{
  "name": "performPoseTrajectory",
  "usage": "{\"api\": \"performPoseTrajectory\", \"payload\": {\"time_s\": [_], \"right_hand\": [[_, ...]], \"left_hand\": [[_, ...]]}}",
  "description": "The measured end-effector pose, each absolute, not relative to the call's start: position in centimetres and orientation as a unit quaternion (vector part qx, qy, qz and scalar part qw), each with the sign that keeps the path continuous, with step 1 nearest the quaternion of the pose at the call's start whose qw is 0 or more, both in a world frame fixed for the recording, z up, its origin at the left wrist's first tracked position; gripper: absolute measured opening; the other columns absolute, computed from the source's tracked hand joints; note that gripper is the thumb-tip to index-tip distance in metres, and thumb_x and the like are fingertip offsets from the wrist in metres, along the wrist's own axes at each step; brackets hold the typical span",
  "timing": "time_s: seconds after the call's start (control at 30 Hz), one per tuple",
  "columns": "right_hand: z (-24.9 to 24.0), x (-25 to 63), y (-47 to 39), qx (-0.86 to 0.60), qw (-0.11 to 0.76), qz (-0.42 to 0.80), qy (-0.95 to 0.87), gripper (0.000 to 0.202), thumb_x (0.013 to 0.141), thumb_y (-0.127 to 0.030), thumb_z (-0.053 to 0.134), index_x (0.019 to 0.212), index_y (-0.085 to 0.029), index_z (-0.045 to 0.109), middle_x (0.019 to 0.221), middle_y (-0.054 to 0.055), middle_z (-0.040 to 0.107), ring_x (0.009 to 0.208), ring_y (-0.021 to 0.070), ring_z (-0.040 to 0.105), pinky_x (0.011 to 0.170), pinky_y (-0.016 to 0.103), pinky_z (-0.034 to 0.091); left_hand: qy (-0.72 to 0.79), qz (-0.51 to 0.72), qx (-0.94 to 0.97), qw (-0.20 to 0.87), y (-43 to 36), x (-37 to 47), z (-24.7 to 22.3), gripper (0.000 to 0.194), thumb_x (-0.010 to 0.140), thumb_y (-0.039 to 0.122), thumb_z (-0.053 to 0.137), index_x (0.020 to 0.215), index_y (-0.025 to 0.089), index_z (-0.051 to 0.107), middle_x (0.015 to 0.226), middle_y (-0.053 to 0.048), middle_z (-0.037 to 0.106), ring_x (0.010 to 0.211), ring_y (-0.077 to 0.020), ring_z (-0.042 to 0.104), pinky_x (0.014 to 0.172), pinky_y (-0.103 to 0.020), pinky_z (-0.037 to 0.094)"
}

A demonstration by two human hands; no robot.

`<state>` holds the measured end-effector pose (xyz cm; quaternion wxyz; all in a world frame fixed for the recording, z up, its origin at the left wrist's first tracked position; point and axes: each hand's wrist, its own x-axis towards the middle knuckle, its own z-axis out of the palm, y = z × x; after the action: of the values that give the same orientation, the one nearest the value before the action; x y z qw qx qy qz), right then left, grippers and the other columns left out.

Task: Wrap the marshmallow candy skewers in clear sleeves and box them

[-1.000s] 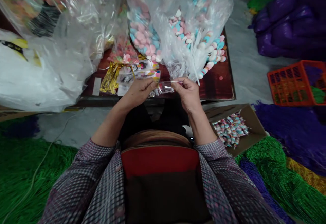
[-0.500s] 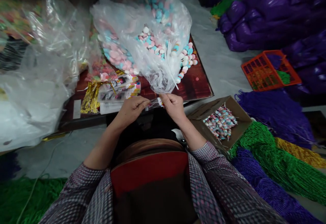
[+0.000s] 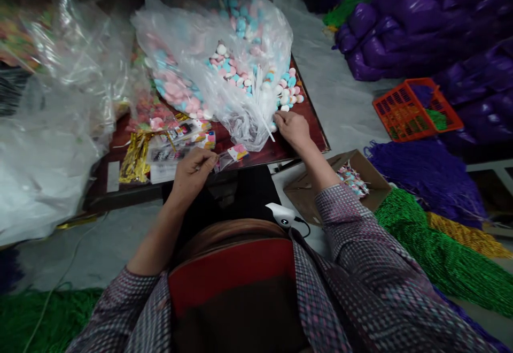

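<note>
My left hand is at the table's front edge, thumb and finger pinching a small clear plastic bag with a colourful printed end. My right hand lies over the right side of the table, its fingers closed at the near end of a pile of pink, blue and white round candies. What those fingers hold is hidden. Beside them are the gathered mouth of a big clear bag full of such candies and a bundle of thin white sticks.
Gold twist ties and printed small bags lie on the left of the dark red table. A cardboard box with wrapped candies stands below right. Farther off are an orange basket, purple sacks and green strands.
My right hand has let go of the small bag and moved up and right to the candies. My left hand keeps hold of the bag. The view has shifted slightly.
</note>
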<state>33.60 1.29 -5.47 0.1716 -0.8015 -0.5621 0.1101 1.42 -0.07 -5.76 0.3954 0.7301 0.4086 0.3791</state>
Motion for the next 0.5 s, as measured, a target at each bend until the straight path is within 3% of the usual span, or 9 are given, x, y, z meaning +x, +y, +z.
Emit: {"api": "performPoseTrajectory", "payload": {"time_s": [0.1, 0.3, 0.5], "right_hand": [[-5.5, 33.2, 0.6, -0.821, 0.135, 0.082, -0.548, 0.041, 0.101, -0.048, 0.049, 0.116, -0.022, 0.077, 0.114, 0.014, 0.079, 0.106, 0.0309, 0.071, 0.089, 0.040, 0.052], [-5.7, 34.6, -2.1, -0.853, 0.162, 0.112, -0.483, 0.041, 0.089, -0.053, 0.066, 0.114, -0.021, 0.072, 0.112, 0.014, 0.079, 0.104, 0.0311, 0.072, 0.091, 0.045, 0.054], [-6.1, 34.2, -1.5, -0.855, 0.196, 0.123, -0.463, 0.052, 0.092, -0.046, 0.061, 0.136, -0.018, 0.062, 0.123, 0.017, 0.075, 0.116, 0.0357, 0.070, 0.102, 0.054, 0.052]], "left_hand": [[0.424, 0.394, 0.703, 0.413, 0.0, 1.0, -6.0, 0.016, 0.090, 0.037, 0.067, 0.081, 0.025, 0.070, 0.082, -0.001, 0.068, 0.080, -0.0158, 0.061, 0.079, -0.032, 0.049], [0.442, 0.414, 0.662, 0.442, 0.4, 0.7, -6.8, 0.018, 0.089, 0.042, 0.068, 0.084, 0.025, 0.071, 0.080, -0.001, 0.067, 0.080, -0.0168, 0.061, 0.079, -0.032, 0.050], [0.446, 0.417, 0.652, 0.450, 0.6, 1.2, -7.7, 0.020, 0.092, 0.043, 0.066, 0.088, 0.024, 0.071, 0.081, 0.000, 0.068, 0.076, -0.0146, 0.059, 0.070, -0.029, 0.049]]}}
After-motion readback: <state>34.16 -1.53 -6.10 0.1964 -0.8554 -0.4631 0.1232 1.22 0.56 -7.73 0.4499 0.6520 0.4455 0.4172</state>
